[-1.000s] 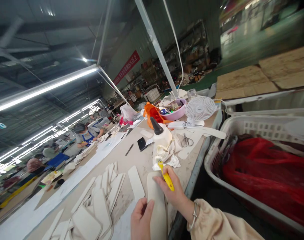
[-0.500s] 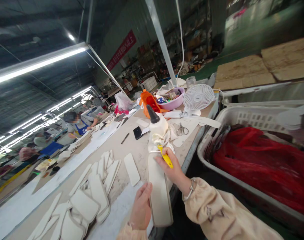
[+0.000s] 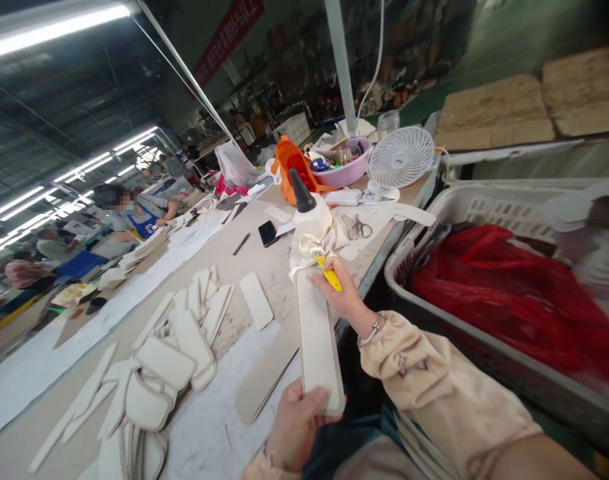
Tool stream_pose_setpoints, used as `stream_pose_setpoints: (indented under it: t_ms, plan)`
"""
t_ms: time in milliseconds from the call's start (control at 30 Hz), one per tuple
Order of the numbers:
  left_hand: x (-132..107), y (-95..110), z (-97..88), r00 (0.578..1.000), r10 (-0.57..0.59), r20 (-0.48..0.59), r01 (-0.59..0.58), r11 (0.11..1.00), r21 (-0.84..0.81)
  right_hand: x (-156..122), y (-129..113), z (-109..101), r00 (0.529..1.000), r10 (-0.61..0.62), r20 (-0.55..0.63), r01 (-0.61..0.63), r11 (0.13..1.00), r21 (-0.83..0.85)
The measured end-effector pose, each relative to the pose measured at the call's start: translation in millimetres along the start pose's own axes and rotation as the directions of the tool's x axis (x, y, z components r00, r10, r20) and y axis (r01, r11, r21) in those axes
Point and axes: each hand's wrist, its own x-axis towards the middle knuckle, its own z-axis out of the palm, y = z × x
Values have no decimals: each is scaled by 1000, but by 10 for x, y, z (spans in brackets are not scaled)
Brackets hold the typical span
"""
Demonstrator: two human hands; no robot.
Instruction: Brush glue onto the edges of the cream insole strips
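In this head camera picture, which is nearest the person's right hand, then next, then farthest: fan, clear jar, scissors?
1. The scissors: just beyond the right hand.
2. The fan: farther back, rightward.
3. The clear jar: behind the fan.

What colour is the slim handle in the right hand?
The slim handle in the right hand is yellow; see head view.

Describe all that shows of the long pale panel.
The long pale panel is flat and smooth-looking, with rounded corners and a greyer border; its material is unclear. It points toward a white bottle. The left hand pinches its near end, thumb on top; the right hand, gripping a yellow handle, touches its far end.
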Motion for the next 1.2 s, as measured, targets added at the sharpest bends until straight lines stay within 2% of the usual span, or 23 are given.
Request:
stream_pose_setpoints:
  t_ms: [300, 667, 1000, 1200]
  plan:
    - [11, -24, -10, 997, 19, -77, -20, 1000, -13, -36, 16, 8, 999, -11, 38, 12, 999, -43]
    - [4, -92, -45, 994, 17, -106, -17, 1000, -2, -57, 30, 3, 996, -32, 78, 41, 993, -108]
    - [-135, -163, -291, 986, -44, -160, 40, 999, -34, -105, 138, 109, 991, 18, 132, 4, 987, -163]
    - [-246, -180, -515, 974, -62, -216, 62, 998, -7, -180, 182, 249, 982, 3, 189, 52, 956, -289]
